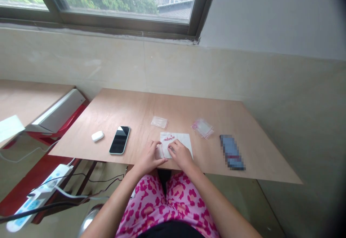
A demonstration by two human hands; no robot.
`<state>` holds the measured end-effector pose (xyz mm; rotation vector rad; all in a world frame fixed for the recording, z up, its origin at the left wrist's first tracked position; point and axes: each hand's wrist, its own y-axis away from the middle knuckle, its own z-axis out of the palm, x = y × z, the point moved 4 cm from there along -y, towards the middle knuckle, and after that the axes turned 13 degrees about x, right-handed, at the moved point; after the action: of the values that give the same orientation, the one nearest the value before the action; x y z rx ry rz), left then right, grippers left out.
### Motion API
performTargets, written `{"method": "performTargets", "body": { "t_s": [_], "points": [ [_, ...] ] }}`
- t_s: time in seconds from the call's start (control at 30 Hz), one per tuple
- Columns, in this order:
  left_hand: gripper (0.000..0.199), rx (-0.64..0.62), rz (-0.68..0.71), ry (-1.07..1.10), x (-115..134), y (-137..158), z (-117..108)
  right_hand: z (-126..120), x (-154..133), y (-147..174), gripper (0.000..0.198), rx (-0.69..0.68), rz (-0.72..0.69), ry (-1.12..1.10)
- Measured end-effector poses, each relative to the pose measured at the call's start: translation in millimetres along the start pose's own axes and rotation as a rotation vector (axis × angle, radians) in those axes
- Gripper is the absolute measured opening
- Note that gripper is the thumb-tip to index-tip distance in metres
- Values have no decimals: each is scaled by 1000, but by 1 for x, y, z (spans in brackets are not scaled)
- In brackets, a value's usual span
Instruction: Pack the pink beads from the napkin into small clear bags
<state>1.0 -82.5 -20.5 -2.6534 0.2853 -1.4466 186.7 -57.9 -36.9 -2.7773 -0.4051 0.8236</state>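
A white sheet (186, 141) lies at the table's front edge, between and under my hands. Small pinkish-red beads or pieces (169, 138) are grouped on its upper left part. A thin reddish string (162, 151) curves across the sheet between my hands. My left hand (149, 157) rests at the sheet's left edge, thumb and fingers apart around the string's left side. Over the sheet, my right hand (180, 153) has its fingers bent and its fingertips together near the string. What those fingertips hold, if anything, is too small to make out.
Clear plastic bags (159, 122) lie behind the sheet, with a pile of pink-edged bags (202, 128) to its right. A phone (120, 140) and white earbud case (97, 136) are left; a blurred dark object (232, 152) is right. A power strip (40, 194) is below left.
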Motion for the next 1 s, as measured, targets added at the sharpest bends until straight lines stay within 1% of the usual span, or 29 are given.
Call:
{"method": "performTargets", "body": {
  "t_s": [0.1,0.17,0.27,0.33,0.4,0.47,0.6,0.7,0.77,0.83,0.9,0.97,1.0],
  "points": [
    [60,28,5,-10,-1,-1,-1,-1,4,-2,12,42,37,-106],
    [58,48,7,-18,-2,-2,-1,-4,5,-5,10,85,102,-227],
    [58,72,6,-22,-3,-4,-1,-9,1,-8,15,130,219,-433],
    [57,84,10,-20,-3,-4,-1,-11,-8,-8,19,91,213,-548],
    [55,93,13,-17,-2,-3,-1,-12,-18,-7,21,22,149,-618],
    [53,107,20,-17,-2,-3,-1,-12,-24,-5,21,-16,111,-638],
    [50,141,44,-28,-5,-4,2,-13,-24,-4,20,-29,142,-648],
    [48,144,25,-12,-9,-3,4,-11,-27,-2,18,-121,147,-663],
    [50,134,7,3,-9,-2,4,-10,-29,0,14,-165,140,-656],
    [54,119,-16,38,-6,-1,2,-9,-28,-1,12,-151,149,-656],
    [59,101,-56,110,-2,-1,0,-9,-22,-3,14,-105,190,-670],
    [56,63,-133,226,1,-2,-1,-9,-15,-5,16,-67,242,-708],
    [50,40,-180,300,2,-3,0,-9,-12,-6,18,-54,266,-739]
  ]
}}
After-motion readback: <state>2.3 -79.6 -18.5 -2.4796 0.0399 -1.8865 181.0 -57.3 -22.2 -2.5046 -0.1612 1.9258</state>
